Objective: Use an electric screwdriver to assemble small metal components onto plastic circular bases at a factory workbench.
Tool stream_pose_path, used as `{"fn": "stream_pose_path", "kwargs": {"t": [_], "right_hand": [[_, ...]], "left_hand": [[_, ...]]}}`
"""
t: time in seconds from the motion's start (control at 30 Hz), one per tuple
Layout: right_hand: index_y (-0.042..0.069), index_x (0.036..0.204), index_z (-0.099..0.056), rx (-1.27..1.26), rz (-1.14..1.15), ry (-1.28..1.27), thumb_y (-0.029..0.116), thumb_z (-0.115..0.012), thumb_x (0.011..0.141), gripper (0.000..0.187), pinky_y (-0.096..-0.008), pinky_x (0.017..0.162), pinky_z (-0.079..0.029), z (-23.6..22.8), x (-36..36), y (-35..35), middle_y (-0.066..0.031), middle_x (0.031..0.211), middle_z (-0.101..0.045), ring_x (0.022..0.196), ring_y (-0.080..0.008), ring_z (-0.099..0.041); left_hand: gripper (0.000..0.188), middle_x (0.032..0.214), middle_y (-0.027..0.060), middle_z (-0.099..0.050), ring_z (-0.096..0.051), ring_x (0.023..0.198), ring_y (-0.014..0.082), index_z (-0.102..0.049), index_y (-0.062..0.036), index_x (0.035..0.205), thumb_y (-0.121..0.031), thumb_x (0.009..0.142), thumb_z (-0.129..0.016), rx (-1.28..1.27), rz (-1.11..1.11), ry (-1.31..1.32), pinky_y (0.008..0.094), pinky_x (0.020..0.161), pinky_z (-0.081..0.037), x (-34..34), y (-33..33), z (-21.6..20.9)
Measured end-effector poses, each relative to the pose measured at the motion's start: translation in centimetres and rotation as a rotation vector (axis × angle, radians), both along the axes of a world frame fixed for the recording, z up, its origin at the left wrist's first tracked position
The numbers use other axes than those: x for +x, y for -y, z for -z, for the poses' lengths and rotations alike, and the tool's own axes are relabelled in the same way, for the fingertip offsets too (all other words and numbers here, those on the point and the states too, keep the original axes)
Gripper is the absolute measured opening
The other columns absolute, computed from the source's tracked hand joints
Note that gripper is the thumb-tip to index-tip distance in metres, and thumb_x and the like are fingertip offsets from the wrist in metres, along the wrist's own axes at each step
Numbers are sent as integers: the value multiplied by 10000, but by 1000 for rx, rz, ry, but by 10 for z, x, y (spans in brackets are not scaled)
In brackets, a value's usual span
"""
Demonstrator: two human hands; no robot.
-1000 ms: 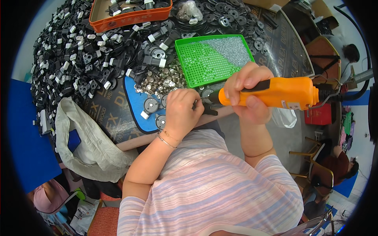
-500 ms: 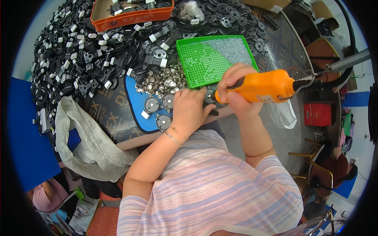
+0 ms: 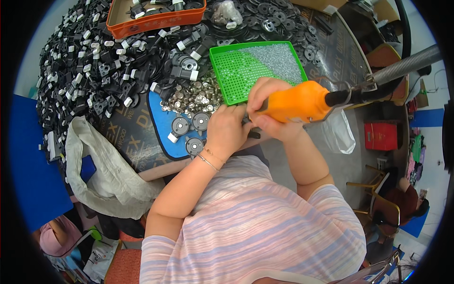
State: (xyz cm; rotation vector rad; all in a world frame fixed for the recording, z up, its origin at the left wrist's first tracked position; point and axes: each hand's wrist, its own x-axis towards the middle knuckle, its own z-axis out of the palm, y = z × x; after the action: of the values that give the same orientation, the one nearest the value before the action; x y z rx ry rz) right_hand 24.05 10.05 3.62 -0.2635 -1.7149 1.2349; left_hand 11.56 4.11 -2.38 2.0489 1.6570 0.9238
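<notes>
My right hand clamps the orange driver, left hand pins a part at the desk edge; three discs look finished on the blue mat, heaps of black parts remain.

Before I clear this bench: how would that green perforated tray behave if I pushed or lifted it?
The green tray looks like thin moulded plastic, so probably light and slightly flexible. It lies flat on the table and should slide rather than tip. The small silver screws heaped in one corner would likely shift or spill if it is tilted.
</notes>
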Motion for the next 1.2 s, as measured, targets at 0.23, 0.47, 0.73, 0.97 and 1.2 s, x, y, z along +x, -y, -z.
{"fn": "stream_pose_path", "kwargs": {"t": [0.23,0.47,0.73,0.97,1.2], "right_hand": [[10,900,-531,-219,-241,-332,151,-713,736,283,-219,549,-459,-21,20,-8,-107,823,-534,642,-154,-548],[-15,930,-504,-155,165,-380,-64,-602,727,231,-263,574,-474,-3,18,-29,-119,853,-510,621,-158,-554],[-18,928,-517,-198,186,-400,-93,-581,726,225,-246,576,-483,9,9,-35,-115,874,-528,629,-146,-562],[-6,909,-516,-183,192,-363,-97,-588,720,221,-244,553,-476,8,6,-37,-100,828,-533,610,-139,-556],[-5,899,-510,-237,197,-371,-70,-595,731,199,-242,547,-466,9,4,-35,-94,805,-535,600,-136,-548]], "left_hand": [[403,801,103,-624,-563,802,289,-639,-23,967,-202,626,-757,20,21,33,376,712,-466,-2,3,1],[490,903,122,-621,-558,903,292,-629,-21,995,-293,614,-775,-90,11,-88,381,789,-452,-10,17,-16],[592,1092,62,-572,-466,1111,249,-593,-59,1075,-297,571,-792,20,4,-146,494,1015,-262,-48,40,-16],[572,1095,39,-589,-474,1121,243,-613,-76,1051,-354,581,-786,17,9,-153,470,1010,-230,-55,40,-14],[451,1041,18,-618,-467,1126,244,-642,-83,993,-302,620,-771,0,52,-158,513,1024,-184,-54,37,-8]]}}
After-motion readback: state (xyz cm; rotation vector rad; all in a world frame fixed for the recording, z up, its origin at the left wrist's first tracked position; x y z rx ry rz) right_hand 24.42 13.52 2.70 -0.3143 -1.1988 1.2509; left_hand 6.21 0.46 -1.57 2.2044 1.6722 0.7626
